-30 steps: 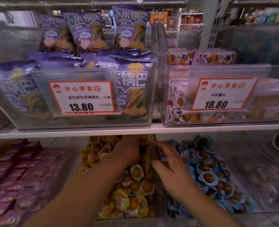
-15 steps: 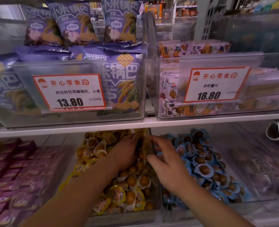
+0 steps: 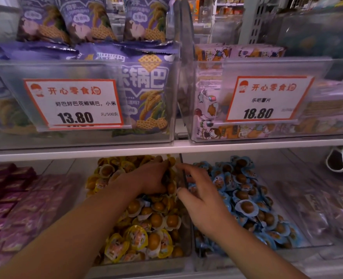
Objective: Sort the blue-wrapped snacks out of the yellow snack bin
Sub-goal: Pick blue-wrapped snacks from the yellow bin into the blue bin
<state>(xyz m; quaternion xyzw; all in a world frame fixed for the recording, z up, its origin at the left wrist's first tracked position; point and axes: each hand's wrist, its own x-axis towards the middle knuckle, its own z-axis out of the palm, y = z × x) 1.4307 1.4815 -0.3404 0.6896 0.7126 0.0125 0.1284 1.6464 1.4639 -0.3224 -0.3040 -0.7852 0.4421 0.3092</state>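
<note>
The yellow snack bin [image 3: 144, 267] is a clear tub on the lower shelf, filled with yellow-wrapped egg snacks [image 3: 138, 238]. My left hand [image 3: 146, 179] reaches into its back right corner with the fingertips buried in the pile; what they hold is hidden. A sliver of blue wrapper [image 3: 147, 199] shows just under that wrist. My right hand [image 3: 199, 198] hovers over the wall between this bin and the neighbouring bin of blue-wrapped snacks [image 3: 247, 206], fingers apart and holding nothing.
The white shelf edge [image 3: 247, 144] runs just above both hands, carrying clear bins of purple snack bags [image 3: 146, 93] and price cards. Purple packets [image 3: 15, 208] fill the lower left. A bin of dark wrapped snacks [image 3: 317, 210] sits at the right.
My left hand has pushed a little deeper toward the back right of the yellow bin. My right hand stays over the divider. The view has tilted down and closer.
</note>
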